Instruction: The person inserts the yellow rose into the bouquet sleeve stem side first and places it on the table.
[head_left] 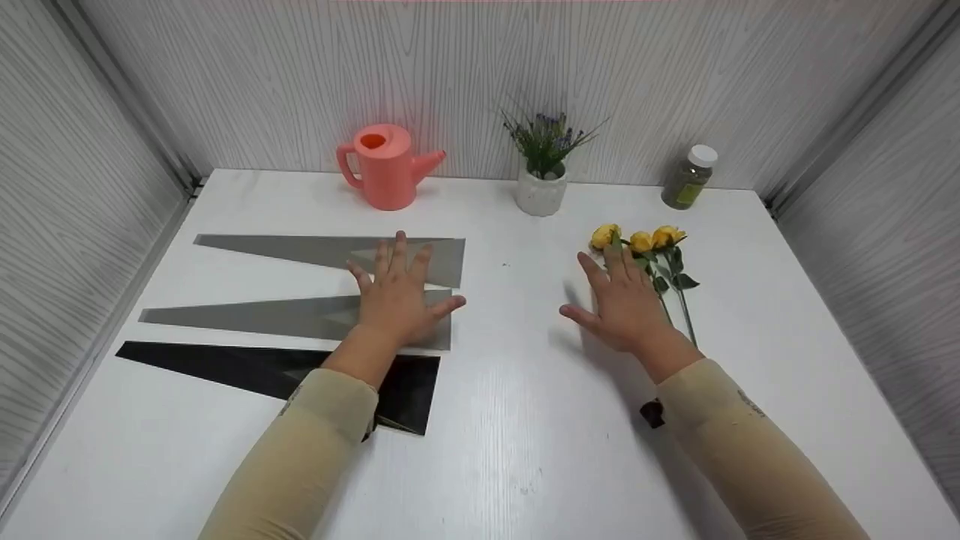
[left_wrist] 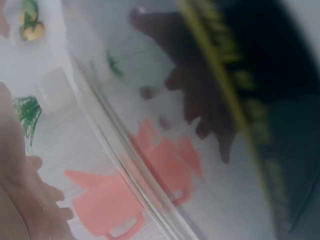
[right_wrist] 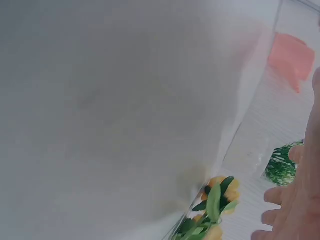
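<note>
My left hand (head_left: 396, 300) is spread, palm down, over two grey folded sheets, the upper grey sheet (head_left: 300, 247) and the middle grey sheet (head_left: 247, 315). Below them lies a black folded sheet (head_left: 217, 364), partly covered by the left sleeve. In the left wrist view a dark sheet (left_wrist: 280, 60) with a gold edge fills the right side. My right hand (head_left: 626, 307), fingers extended, is over yellow artificial roses (head_left: 666, 237) and hides part of their stems and leaves. Neither hand holds anything. Whether either touches what lies beneath, I cannot tell.
Along the back of the white table (head_left: 502, 420) stand a pink watering can (head_left: 388, 176), a potted plant (head_left: 541, 195) in a white pot, and a dark bottle (head_left: 686, 184) with a white cap. Pale wood-grain panels (head_left: 465, 67) enclose the back and sides.
</note>
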